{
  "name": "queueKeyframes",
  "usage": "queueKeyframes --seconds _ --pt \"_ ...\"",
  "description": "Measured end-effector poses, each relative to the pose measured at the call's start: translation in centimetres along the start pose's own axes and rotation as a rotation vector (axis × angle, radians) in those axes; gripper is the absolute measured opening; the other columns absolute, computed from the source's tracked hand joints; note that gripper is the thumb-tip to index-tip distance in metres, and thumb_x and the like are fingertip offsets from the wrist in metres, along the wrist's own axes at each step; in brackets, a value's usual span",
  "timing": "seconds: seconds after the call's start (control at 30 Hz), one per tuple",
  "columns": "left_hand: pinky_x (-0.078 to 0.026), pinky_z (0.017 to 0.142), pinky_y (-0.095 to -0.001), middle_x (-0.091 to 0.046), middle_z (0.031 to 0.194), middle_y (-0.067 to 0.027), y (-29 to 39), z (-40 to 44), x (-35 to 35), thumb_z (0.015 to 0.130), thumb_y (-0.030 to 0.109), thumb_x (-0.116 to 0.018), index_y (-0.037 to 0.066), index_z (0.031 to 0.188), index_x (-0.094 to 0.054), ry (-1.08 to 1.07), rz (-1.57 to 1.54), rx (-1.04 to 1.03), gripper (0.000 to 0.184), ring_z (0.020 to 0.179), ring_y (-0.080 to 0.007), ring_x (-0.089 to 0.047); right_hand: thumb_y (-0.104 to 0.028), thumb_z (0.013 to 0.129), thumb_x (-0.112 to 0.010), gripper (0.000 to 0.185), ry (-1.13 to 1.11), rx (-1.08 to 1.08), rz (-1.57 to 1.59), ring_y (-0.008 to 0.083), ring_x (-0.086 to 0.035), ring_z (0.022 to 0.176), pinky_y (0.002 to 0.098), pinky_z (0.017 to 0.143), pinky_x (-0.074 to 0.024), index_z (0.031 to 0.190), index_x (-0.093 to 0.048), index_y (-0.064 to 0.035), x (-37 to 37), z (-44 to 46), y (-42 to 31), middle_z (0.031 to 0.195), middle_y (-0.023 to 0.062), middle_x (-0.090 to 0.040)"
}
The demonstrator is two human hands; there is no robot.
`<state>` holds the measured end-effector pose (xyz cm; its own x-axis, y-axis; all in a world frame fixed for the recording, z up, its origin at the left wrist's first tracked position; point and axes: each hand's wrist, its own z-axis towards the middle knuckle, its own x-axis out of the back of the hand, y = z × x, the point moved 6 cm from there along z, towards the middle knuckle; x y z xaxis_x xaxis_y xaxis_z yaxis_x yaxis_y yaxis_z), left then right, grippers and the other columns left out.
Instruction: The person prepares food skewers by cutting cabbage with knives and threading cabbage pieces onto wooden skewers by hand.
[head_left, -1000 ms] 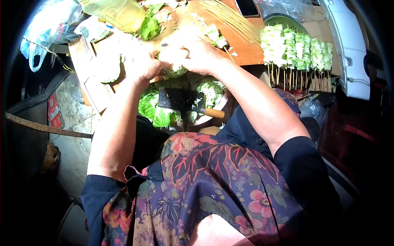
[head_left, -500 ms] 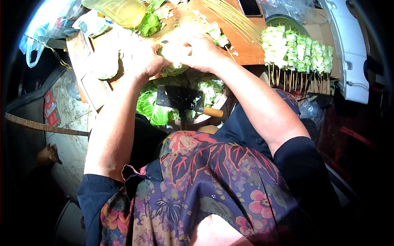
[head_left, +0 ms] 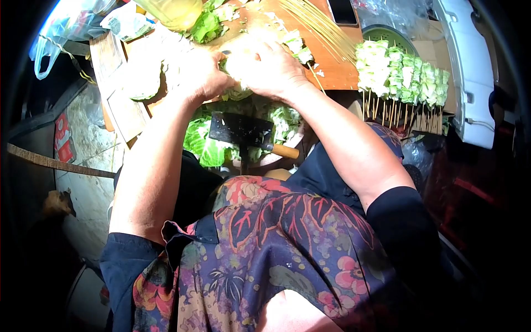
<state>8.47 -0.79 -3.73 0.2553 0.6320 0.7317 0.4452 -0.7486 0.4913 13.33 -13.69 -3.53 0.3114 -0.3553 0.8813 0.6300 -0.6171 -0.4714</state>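
Observation:
At the near edge of the wooden table (head_left: 337, 72), a pale green cabbage (head_left: 239, 93) is between my two hands, partly hidden and washed out by glare. My left hand (head_left: 206, 76) grips its left side with the fingers curled. From the right, my right hand (head_left: 275, 71) closes around it, thumb and fingers bent inward. Just below them a dark-bladed cleaver (head_left: 241, 129) with a wooden handle lies over a basin of loose cabbage leaves (head_left: 203, 145). Another cabbage piece (head_left: 145, 83) sits left of my left hand, overexposed.
Bare bamboo skewers (head_left: 318, 27) lie on the table beside a phone (head_left: 343, 12). At the right, skewered cabbage stacks (head_left: 401, 72) stand before a green colander (head_left: 390, 36). A yellowish container (head_left: 174, 12) and plastic bags (head_left: 69, 41) are at the upper left. A white foam piece (head_left: 469, 72) borders the right.
Both hands remain on the cabbage, with small shifts of the fingers. The whole view has shifted slightly, with the table items a little to the right and higher at the top.

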Motion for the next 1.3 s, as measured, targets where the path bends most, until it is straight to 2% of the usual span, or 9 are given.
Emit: queueKeyframes --seconds 0.1,0.2,0.23,0.37,0.63,0.77,0.97,1.17,1.3 --pt "-0.052 0.075 -0.0312 -0.068 0.091 -0.0112 -0.6 0.3 -0.4 0.066 0.016 -0.08 0.005 0.12 -0.061 -0.014 -0.086 0.029 0.058 0.08 -0.0182 -0.065 -0.045 0.078 -0.065 0.042 -0.19 -0.341 0.209 0.0223 -0.057 0.093 0.0336 0.085 -0.0484 0.103 -0.062 -0.0123 0.2 0.0 2.5 0.103 0.0085 -0.059" --pt "-0.052 0.076 -0.0313 -0.068 0.093 -0.0116 -0.9 0.7 -0.9 0.068 0.01 -0.077 0.007 0.121 -0.06 0.022 -0.13 -0.032 0.056 0.082 -0.019 -0.065 -0.042 0.07 -0.076 0.047 -0.16 -0.216 0.328 0.0184 -0.058 0.083 0.0304 0.077 -0.0492 0.099 -0.06 -0.009 0.7 -0.1 3.3 0.098 0.0076 -0.058" --pt "-0.052 0.076 -0.0315 -0.068 0.094 -0.0116 -0.6 0.8 -0.8 0.069 0.008 -0.076 0.01 0.121 -0.061 0.047 -0.135 -0.09 0.054 0.083 -0.0196 -0.064 -0.029 0.074 -0.071 0.036 -0.066 -0.12 0.346 0.0148 -0.056 0.074 0.0284 0.071 -0.0487 0.101 -0.06 -0.0075 1.0 -0.3 3.2 0.082 0.005 -0.056" --pt "-0.052 0.076 -0.0318 -0.068 0.095 -0.0108 -0.3 0.6 -1.1 0.07 0.006 -0.074 0.016 0.119 -0.063 -0.007 -0.198 -0.098 0.051 0.084 -0.0192 -0.064 -0.029 0.073 -0.072 0.038 -0.03 0.007 0.373 0.0142 -0.055 0.072 0.0283 0.07 -0.0488 0.102 -0.061 -0.0083 0.9 -0.6 3.2 0.083 0.0041 -0.056" --pt "-0.052 0.073 -0.0321 -0.068 0.089 -0.0112 -0.4 0.1 -1.3 0.073 0.012 -0.073 0.014 0.113 -0.067 -0.082 -0.326 0.043 0.04 0.078 -0.0181 -0.064 -0.028 0.07 -0.072 0.037 0.002 0.094 0.187 0.0335 -0.051 0.118 0.0402 0.098 -0.0445 0.1 -0.06 -0.0109 0.9 -0.9 2.3 0.127 0.0139 -0.051" --pt "-0.051 0.07 -0.0314 -0.068 0.083 -0.01 -0.6 0.3 -1.5 0.076 0.022 -0.074 0.013 0.111 -0.068 -0.103 -0.45 0.134 0.037 0.074 -0.0171 -0.063 -0.03 0.071 -0.072 0.035 0.011 0.087 0.225 0.0339 -0.049 0.121 0.041 0.099 -0.0438 0.098 -0.059 -0.0107 0.9 -1.1 2.1 0.13 0.0142 -0.05" --pt "-0.05 0.064 -0.0286 -0.067 0.079 -0.0069 0.9 0.0 -0.7 0.077 0.031 -0.076 0.013 0.106 -0.069 0.043 -0.089 0.019 0.035 0.072 -0.0143 -0.062 -0.029 0.078 -0.072 0.03 0.004 -0.181 0.264 0.0225 -0.06 0.094 0.0326 0.083 -0.0488 0.095 -0.059 -0.0089 0.7 -1.0 3.7 0.099 0.0106 -0.061" --pt "-0.051 0.063 -0.0303 -0.066 0.083 -0.0078 -0.7 0.0 -1.6 0.076 0.022 -0.075 0.01 0.103 -0.069 -0.032 -0.676 0.213 0.03 0.068 -0.0164 -0.06 -0.019 0.082 -0.07 0.023 0.113 -0.528 1.166 0.0106 -0.058 0.076 0.0257 0.072 -0.0492 0.094 -0.059 -0.003 0.6 -1.4 6.9 0.084 0.0032 -0.061" --pt "-0.05 0.064 -0.0292 -0.065 0.088 -0.0082 -4.0 1.8 0.9 0.077 0.02 -0.071 0.011 0.107 -0.067 0.232 -0.605 0.216 0.032 0.075 -0.0157 -0.06 -0.018 0.08 -0.068 0.021 0.139 -0.252 0.586 0.0171 -0.061 0.073 0.0294 0.068 -0.0521 0.093 -0.059 -0.0054 2.5 -0.5 5.0 0.083 0.0086 -0.06"
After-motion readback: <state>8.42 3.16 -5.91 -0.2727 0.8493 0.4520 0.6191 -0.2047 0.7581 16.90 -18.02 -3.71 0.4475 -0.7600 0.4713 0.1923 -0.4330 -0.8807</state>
